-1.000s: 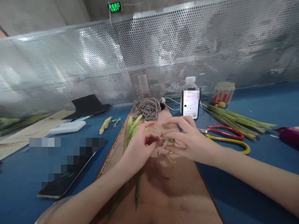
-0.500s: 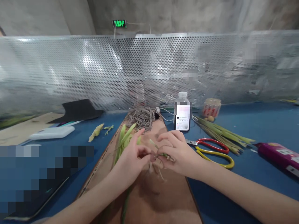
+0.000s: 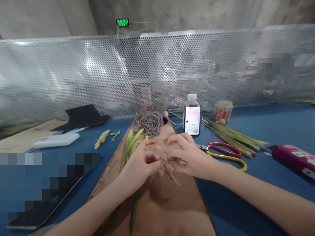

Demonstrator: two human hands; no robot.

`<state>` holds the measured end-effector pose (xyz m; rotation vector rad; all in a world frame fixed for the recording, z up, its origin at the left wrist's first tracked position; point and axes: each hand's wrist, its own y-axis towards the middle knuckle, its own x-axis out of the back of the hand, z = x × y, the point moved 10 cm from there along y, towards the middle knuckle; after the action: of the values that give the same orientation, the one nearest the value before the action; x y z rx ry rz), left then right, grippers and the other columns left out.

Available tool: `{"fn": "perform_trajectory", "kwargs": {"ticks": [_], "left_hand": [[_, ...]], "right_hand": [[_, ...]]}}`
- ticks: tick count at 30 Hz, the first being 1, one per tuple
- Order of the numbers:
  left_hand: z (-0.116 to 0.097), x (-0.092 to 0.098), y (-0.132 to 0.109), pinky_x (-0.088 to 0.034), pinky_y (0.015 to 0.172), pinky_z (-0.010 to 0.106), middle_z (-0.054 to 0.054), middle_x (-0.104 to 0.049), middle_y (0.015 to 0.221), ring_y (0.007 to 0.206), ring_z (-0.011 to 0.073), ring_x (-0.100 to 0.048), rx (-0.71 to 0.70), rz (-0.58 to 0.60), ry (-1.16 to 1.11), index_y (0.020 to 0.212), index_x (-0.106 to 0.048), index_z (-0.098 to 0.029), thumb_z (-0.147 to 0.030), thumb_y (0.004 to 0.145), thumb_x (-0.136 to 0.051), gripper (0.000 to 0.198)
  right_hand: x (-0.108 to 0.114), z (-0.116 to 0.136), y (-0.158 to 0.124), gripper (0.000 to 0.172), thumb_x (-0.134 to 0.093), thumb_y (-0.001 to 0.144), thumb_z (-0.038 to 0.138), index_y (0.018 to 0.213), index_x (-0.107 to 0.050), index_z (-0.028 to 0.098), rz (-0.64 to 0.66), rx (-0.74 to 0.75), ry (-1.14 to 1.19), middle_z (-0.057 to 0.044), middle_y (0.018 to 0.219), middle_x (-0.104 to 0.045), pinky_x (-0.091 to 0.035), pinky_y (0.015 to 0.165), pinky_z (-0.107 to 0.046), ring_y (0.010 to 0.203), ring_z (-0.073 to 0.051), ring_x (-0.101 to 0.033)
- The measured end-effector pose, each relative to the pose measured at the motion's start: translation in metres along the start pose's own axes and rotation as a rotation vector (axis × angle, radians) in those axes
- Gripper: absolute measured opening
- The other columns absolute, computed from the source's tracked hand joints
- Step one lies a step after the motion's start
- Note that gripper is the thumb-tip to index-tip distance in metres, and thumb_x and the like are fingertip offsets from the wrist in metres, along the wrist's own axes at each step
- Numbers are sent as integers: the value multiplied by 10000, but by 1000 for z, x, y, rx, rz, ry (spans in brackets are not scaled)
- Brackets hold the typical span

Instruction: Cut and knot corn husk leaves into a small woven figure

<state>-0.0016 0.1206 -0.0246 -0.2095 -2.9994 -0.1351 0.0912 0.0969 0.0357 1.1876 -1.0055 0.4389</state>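
Left hand (image 3: 140,164) and right hand (image 3: 193,157) have drawn their fingertips together since one second ago. Brown board (image 3: 177,216): leaf strips (image 3: 134,139) along left edge, gray cord (image 3: 150,123) at far end. Beyond its right edge, on blue surface (image 3: 275,126): phone (image 3: 192,123), scissors (image 3: 213,154) partly behind right hand, purple packet (image 3: 295,160). Sign (image 3: 122,22) reads EXIT; packet lettering unclear. Both hands pinch a small green plant piece (image 3: 175,159) above mid-board; other fingers curled, loose.
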Motion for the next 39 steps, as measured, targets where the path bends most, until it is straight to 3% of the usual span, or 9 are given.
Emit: {"fn": "perform_trajectory", "kwargs": {"ticks": [12,16,23,27,30,33,39], "left_hand": [[4,-6,-5,-350,457,194,-31,-601,624,506,104,-549,125,-5,-18,1129,-383,-157,-194,641,-641,553],[7,-5,-2,-379,500,206,-33,-600,619,551,120,-571,96,7,-25,1144,-365,-151,-223,647,-643,574],[12,-7,3,-435,710,296,-25,-607,617,651,149,-599,40,81,-30,1165,-323,-131,-192,682,-609,565],[13,-6,2,-438,677,282,36,-633,768,743,171,-592,89,79,-2,1158,-357,-132,-228,654,-634,584],[9,-5,0,-434,617,249,61,-595,913,769,163,-574,119,68,-18,1082,-452,-156,-282,687,-599,440],[10,-13,-4,-407,573,215,27,-582,806,639,107,-538,191,170,-38,897,-561,-147,-317,727,-565,241],[15,-19,-6,-381,566,186,-9,-581,715,580,76,-500,217,254,-51,833,-589,-155,-345,707,-609,230]], "right_hand": [[-9,7,-2,108,-549,779,256,808,-606,170,45,36,-50,-88,1049,-526,-347,855,-384,1024,-236,-387],[-9,9,-1,101,-518,804,230,798,-598,170,59,48,-52,-83,1039,-534,-345,852,-377,1015,-221,-389],[-13,4,-2,56,-529,773,162,773,-584,167,91,13,-23,-70,1008,-537,-345,835,-356,993,-205,-390],[-16,10,-3,75,-518,766,146,798,-585,157,94,64,-63,-64,1030,-538,-332,847,-356,1004,-206,-373],[-15,18,-4,78,-512,775,154,795,-588,155,94,126,-118,-63,1041,-535,-326,858,-348,1007,-208,-365],[-14,27,-6,84,-512,787,181,791,-592,156,111,212,-222,-74,1027,-534,-330,847,-355,995,-223,-358],[-9,34,-8,146,-455,836,173,802,-598,176,62,326,-338,-47,1077,-526,-323,856,-342,972,-205,-373]]}}
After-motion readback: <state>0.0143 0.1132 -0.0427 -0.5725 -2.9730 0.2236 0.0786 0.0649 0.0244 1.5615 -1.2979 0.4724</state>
